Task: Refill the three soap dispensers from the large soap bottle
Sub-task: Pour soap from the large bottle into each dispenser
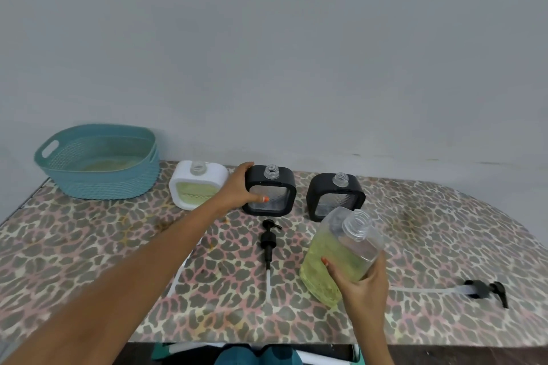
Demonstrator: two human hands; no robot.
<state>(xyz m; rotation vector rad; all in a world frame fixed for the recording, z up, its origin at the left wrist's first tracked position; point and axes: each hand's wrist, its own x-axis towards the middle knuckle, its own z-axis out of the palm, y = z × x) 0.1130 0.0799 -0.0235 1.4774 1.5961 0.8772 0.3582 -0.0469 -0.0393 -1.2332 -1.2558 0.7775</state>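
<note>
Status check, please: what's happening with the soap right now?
Left hand grips middle black dispenser. Right hand holds large soap bottle, uncapped, tilted. Loose pump lies nearby.

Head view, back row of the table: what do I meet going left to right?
Teal basket → white dispenser with greenish soap inside → black dispenser gripped by the left hand → second black dispenser.

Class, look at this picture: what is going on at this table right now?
A person is refilling soap dispensers. Their left hand grips the middle black square dispenser, uncapped, while the right hand holds the large clear plastic bottle of yellow-green soap, open and tilted, nothing pouring yet. The white square dispenser holds green soap; both black ones look empty. Two black pump heads lie on the patterned table.
</note>
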